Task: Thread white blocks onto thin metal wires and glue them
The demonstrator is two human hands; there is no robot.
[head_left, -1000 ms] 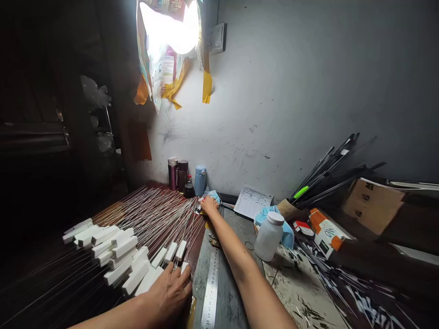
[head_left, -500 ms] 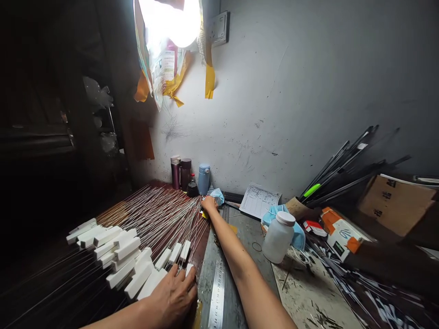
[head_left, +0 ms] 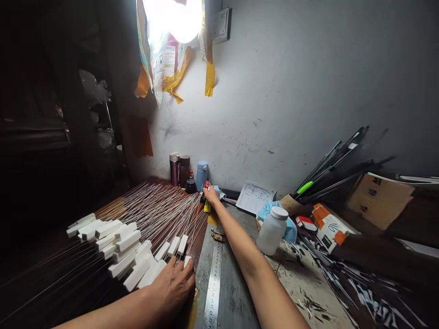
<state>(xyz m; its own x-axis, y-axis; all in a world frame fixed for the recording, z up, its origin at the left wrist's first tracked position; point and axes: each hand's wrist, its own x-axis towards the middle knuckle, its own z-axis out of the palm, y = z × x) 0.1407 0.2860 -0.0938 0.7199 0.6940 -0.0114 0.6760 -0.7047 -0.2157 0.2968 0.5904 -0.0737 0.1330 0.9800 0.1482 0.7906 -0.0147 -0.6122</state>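
In the lower middle of the head view my left hand [head_left: 175,279] is closed around a white block [head_left: 187,261] at the near end of thin pale wires. Other white blocks [head_left: 125,260] lie to its left in an overlapping group, with long thin wires [head_left: 154,205] fanning across the dark red table. My right hand [head_left: 211,195] reaches far forward to the wires' far ends. Its fingers are closed on a small red-tipped object [head_left: 206,184], with black and yellow parts close by; its kind is too small to tell. The fingertips are partly hidden.
A steel ruler [head_left: 213,288] lies on a grey strip between my arms. A white jar [head_left: 272,233] stands to the right, beside blue masks [head_left: 290,228]. Bottles, including a blue flask [head_left: 202,176], stand by the wall. A written sheet [head_left: 255,196] lies at the back.
My right hand has turned and lifted slightly, and a red-tipped object now shows at it. My left hand stays at the white block. The camera view has shifted a little.
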